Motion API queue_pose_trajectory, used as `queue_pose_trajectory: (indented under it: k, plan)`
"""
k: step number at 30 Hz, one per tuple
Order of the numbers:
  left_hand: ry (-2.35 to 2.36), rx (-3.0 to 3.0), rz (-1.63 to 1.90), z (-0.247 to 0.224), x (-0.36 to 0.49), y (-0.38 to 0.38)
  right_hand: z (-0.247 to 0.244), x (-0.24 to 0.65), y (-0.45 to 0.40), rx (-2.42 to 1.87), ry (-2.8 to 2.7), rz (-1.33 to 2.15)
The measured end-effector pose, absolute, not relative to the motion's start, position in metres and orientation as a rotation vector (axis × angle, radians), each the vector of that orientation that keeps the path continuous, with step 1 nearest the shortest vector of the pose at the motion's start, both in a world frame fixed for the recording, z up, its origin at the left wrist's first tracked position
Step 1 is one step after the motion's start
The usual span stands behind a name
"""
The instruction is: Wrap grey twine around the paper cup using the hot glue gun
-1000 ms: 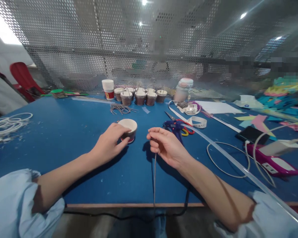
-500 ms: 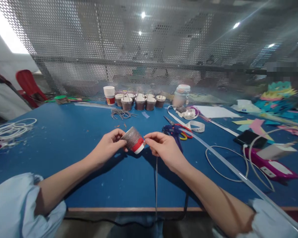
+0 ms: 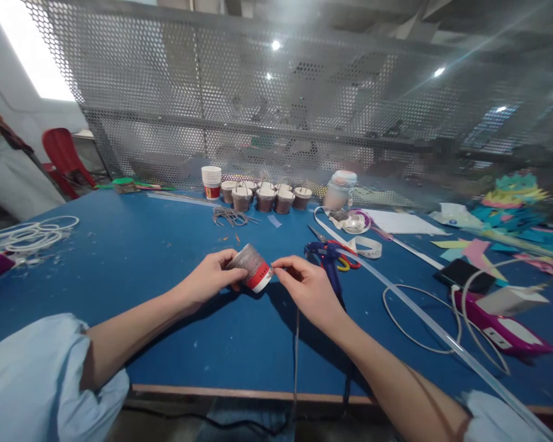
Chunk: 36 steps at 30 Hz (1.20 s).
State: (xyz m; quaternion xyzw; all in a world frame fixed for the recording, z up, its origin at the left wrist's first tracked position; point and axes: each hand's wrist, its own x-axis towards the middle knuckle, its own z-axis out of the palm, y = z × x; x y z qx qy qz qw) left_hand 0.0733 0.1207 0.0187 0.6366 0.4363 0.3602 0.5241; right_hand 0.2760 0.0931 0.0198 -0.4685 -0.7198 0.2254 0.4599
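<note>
Two hands in use, centre of frame, above the blue surface [image 3: 188,362]. Left hand [image 3: 211,277]: closed around the mouth end of a paper cup [image 3: 251,267], thumb along its side. Right hand [image 3: 308,287]: narrow pinch on a thin grey cord [image 3: 297,350], fingertips at the cup's base end; cord hangs toward bottom centre. Contact between cord tip and cup: cannot tell.

Progress (judged): partway. Done: grey covering over the mouth-end part of the wall. Left uncovered: red band and white strip near the base. At upper centre, a group of covered cups [image 3: 265,200], several with thin loops over the top; no loop visible on the held cup. Beside them, a stack of plain cups [image 3: 211,184].

Appearance of held cup: tilted, base toward lower right; grey part dull, finely lined; small dark marks on red band; interior not visible.
</note>
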Motion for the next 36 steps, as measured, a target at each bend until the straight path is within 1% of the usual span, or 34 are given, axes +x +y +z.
queue_pose_trajectory:
  k: [8,13,25,30,33,36]
  plan:
    - [1.054,1.48,0.834,0.02,0.076,0.12,0.018,0.276,0.089,-1.023,-1.903,0.394]
    - [1.025,1.452,0.826,0.019,0.075,0.119,0.016,0.274,0.087,-0.958,-1.95,0.357]
    - [1.007,1.378,0.863,0.026,0.081,0.116,0.018,0.273,0.082,-0.978,-1.998,0.305]
    - [1.03,1.273,1.014,0.025,0.076,0.125,0.017,0.281,0.092,-1.16,-1.95,0.279]
    - [0.94,1.157,1.035,0.025,0.071,0.129,0.01,0.285,0.106,-1.259,-1.836,0.438]
    - [0.807,1.084,0.905,0.025,0.071,0.125,0.006,0.283,0.115,-1.269,-1.638,0.812]
